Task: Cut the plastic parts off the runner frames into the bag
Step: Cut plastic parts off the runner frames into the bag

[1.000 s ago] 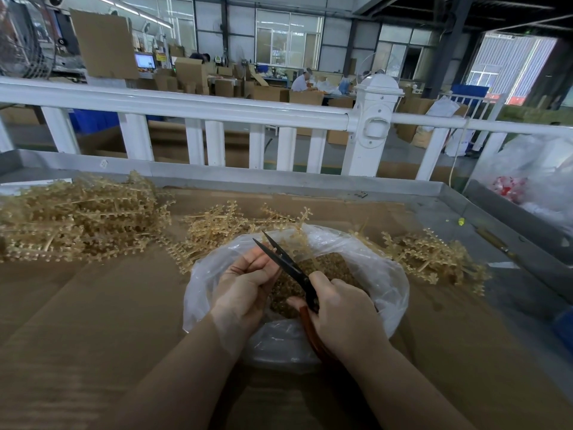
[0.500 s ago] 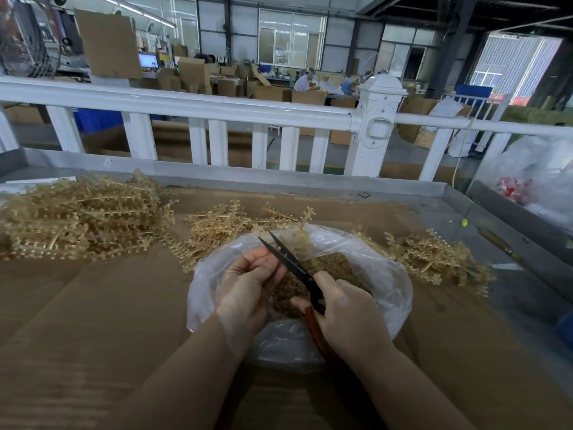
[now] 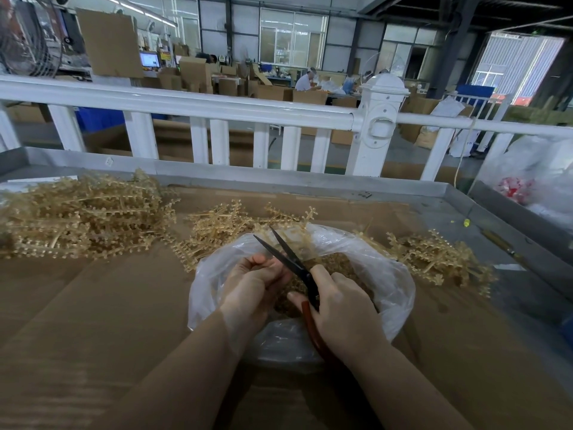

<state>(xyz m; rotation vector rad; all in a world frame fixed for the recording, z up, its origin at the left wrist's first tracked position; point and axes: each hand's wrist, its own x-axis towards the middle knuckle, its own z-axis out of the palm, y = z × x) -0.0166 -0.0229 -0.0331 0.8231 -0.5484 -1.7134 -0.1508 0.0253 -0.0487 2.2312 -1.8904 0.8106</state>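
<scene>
The right hand (image 3: 347, 308) gripped the scissors (image 3: 291, 262), blades parted, over the bag (image 3: 393, 280). The left hand (image 3: 254, 287) was curled, pinching something too small to identify beside the blades. Runner frames (image 3: 83, 215) lay beyond both hands on the bench (image 3: 93, 305).

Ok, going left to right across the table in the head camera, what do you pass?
Big pile of runner frames → smaller pile → left hand → scissors → right hand → pile of frames on the right.
</scene>
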